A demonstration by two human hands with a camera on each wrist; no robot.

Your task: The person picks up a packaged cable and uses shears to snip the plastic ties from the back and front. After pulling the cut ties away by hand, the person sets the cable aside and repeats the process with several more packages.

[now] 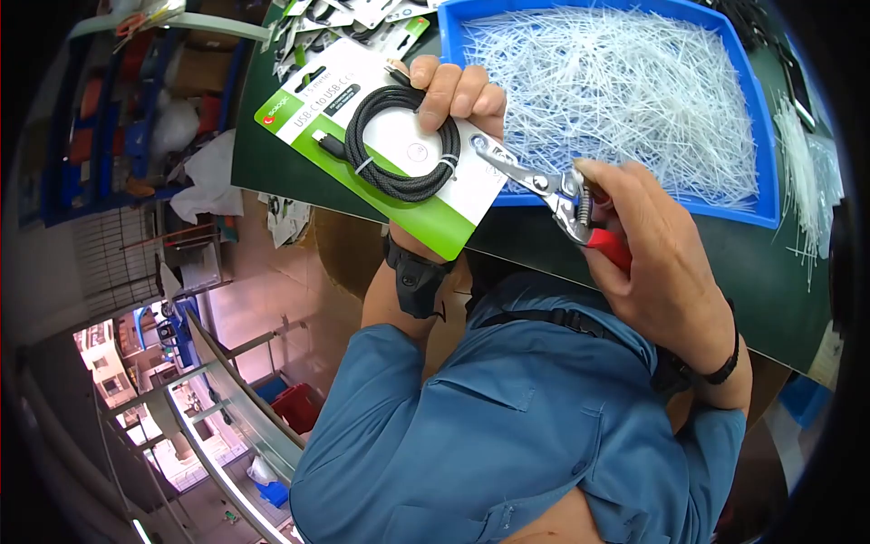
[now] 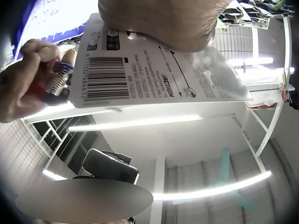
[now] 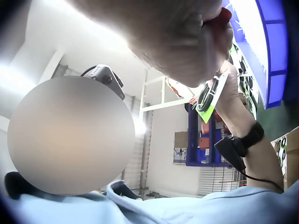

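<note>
My left hand (image 1: pixel 462 95) grips the upper right edge of a green and white retail card (image 1: pixel 453 218), its fingertips at the coil. A braided black USB-C cable (image 1: pixel 399 186) is coiled on the card's front, held by pale ties. The card's barcoded back (image 2: pixel 154 74) faces the left wrist view. In my right hand (image 1: pixel 662 245) is a silver hole punch (image 1: pixel 544 181) with red handles and a coil spring. Its long flat jaw reaches to the card's right edge, with the round tip overlapping the card there.
A blue tray (image 1: pixel 768 172) full of thin clear plastic strips (image 1: pixel 616 100) stands on the dark green table (image 1: pixel 761 290). More carded cables (image 1: pixel 353 23) are piled at the back left. Loose strips (image 1: pixel 797 172) lie right of the tray.
</note>
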